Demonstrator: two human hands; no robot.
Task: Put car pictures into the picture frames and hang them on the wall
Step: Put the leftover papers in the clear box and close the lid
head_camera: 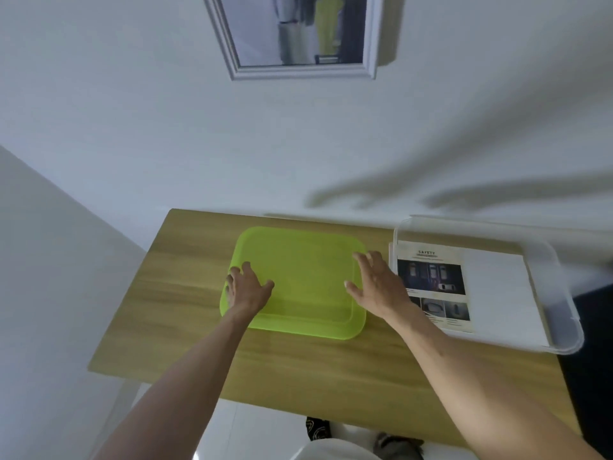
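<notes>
A white picture frame [300, 73] hangs on the wall above the table, with a picture in it. A printed car sheet [431, 287] headed "SAFETY" lies on white paper in a clear tray [564, 303] at the table's right. My left hand [247, 288] hovers with fingers spread over the left edge of an empty lime-green tray [298, 260]. My right hand [374, 285] is spread over the green tray's right edge, next to the car sheet. Neither hand holds anything.
The wooden table [185, 310] stands against a white wall. Its left edge drops to a white floor. A dark surface [593, 360] lies to the right beyond the clear tray. My feet show below the table's front edge.
</notes>
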